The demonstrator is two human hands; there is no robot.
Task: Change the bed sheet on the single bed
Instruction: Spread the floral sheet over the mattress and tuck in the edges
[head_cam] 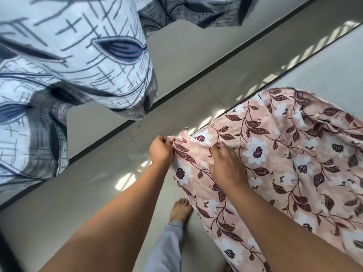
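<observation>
A pink bed sheet (pixel 284 158) with brown leaves and white flowers lies over the corner of the bare white mattress (pixel 334 61) on the right and hangs down its side. My left hand (pixel 161 149) is closed on the sheet's corner edge, just off the mattress corner. My right hand (pixel 225 163) presses on the sheet a little to the right, its fingertips pinching a fold of fabric. Both forearms reach in from the bottom of the view.
A blue-and-white patterned curtain (pixel 74 61) hangs at the left and top, over a grey wall with a dark skirting line (pixel 196 75). The grey tiled floor (pixel 98 193) runs between wall and bed. My bare foot (pixel 180 210) stands beside the hanging sheet.
</observation>
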